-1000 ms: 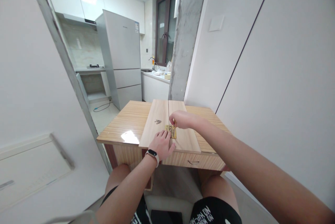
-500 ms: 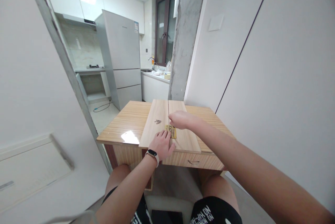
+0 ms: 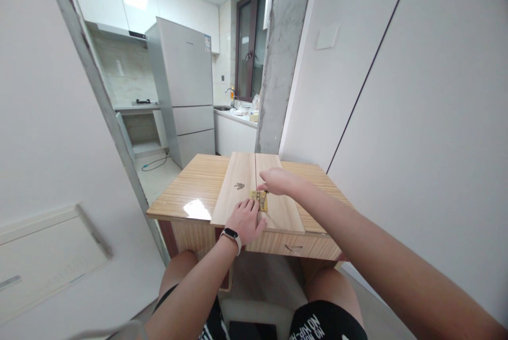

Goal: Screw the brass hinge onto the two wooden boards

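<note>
Two pale wooden boards lie side by side, the left board (image 3: 224,207) and the right board (image 3: 286,215), with a narrow seam between them. A brass-coloured hinge (image 3: 263,204) lies across that seam. My left hand (image 3: 243,221) rests flat on the boards, fingers spread, its fingertips touching the hinge's left and near side. Over the hinge's far edge, my right hand (image 3: 275,181) is closed with its fingers pinched together. Whatever it grips is too small or hidden to make out. A small pile of screws (image 3: 239,186) sits on the left board.
Under the boards stands a wood-grain table (image 3: 186,184) with a drawer (image 3: 296,246) at its front. Walls rise close on both sides. Beyond the table are a grey fridge (image 3: 186,75), a sink counter (image 3: 238,131) and a cable (image 3: 154,164) on the floor.
My right hand has shifted slightly to the right and nearer, over the hinge's far right part. My left hand stays pressed in place, and the boards and screws have not moved.
</note>
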Motion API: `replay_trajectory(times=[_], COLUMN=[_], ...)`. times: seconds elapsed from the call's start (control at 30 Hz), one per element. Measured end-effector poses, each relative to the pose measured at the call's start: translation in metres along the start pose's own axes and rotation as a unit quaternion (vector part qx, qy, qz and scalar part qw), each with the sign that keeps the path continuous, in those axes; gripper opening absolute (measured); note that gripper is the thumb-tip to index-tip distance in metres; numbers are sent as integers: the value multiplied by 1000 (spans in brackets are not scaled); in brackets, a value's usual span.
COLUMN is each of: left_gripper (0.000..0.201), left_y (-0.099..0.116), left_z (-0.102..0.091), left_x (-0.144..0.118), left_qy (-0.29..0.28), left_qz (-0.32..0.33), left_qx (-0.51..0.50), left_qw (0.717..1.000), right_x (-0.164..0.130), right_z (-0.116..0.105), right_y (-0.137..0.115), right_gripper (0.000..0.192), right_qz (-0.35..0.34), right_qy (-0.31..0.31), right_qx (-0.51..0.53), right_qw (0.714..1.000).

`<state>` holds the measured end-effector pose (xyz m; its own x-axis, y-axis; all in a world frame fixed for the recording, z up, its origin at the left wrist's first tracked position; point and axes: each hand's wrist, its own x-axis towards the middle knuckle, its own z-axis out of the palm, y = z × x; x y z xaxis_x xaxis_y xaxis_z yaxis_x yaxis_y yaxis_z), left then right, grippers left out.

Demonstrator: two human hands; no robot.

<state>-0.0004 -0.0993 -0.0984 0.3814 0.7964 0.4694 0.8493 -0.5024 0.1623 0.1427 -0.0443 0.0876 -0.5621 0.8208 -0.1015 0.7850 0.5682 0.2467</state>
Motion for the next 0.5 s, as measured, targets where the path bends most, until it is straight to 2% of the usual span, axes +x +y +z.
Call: replay_trajectory(times=[0.1,0.3,0.5], left_gripper=[59,59,59], left_y=[0,1,1], left_z=[1,0,0], left_x=[0,0,1], left_qy=[-1,-6,-5], left_qz=[1,0,-1], left_qx=[-1,-2,2], left_qw=[1000,1000,1000], right_x=[0,1,-6], right_z=[-3,-5,-11], right_y=[-4,-11,-12], right_gripper=[56,39,21], right_qz=[13,0,-62], right_qy=[-11,-16,-29], right_qx=[-16,-34,-22], right_qw=[1000,999,997])
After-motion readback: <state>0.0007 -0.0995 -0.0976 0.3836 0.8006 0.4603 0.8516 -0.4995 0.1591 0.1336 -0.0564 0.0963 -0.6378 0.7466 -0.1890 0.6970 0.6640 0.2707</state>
